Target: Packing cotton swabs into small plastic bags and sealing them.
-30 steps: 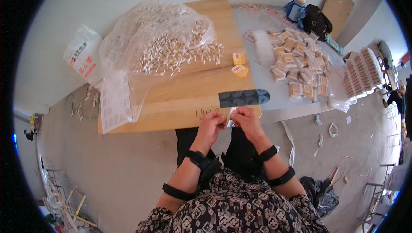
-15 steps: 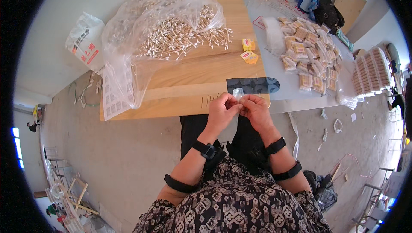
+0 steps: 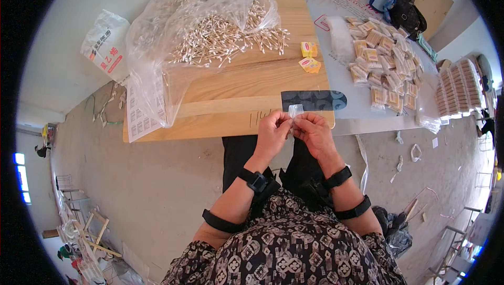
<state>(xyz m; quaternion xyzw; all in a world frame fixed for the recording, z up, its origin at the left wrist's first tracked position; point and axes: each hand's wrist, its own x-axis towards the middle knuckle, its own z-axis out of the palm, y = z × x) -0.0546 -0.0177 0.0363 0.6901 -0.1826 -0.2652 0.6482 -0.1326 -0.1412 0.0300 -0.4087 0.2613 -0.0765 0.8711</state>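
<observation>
Just over the front edge of the wooden table (image 3: pixel 210 130), a small clear plastic bag (image 3: pixel 295 110) is pinched between both hands. My left hand (image 3: pixel 274 132) is closed on its left side, and my right hand (image 3: pixel 314 131) is closed on its right side. The fingers hide the lower part of the bag. Right behind it lies a dark patterned strip (image 3: pixel 315 100). Farther back are yellow cards (image 3: pixel 310 65) in two small groups. A big clear bag (image 3: pixel 157 54) spills a heap of cotton swabs (image 3: pixel 215 40) over the table's back left.
To the right, a grey surface (image 3: pixel 362 126) carries a pile of small packed swab bags (image 3: pixel 386 59) and a stack of empty clear bags (image 3: pixel 342 40). Taller stacked packs (image 3: pixel 460 88) stand at the far right. A black bag (image 3: pixel 407 16) sits at the back.
The view has shifted slightly, so the table appears a little higher and farther right. More of the small bag shows above my fingers; both hands keep their pinch.
</observation>
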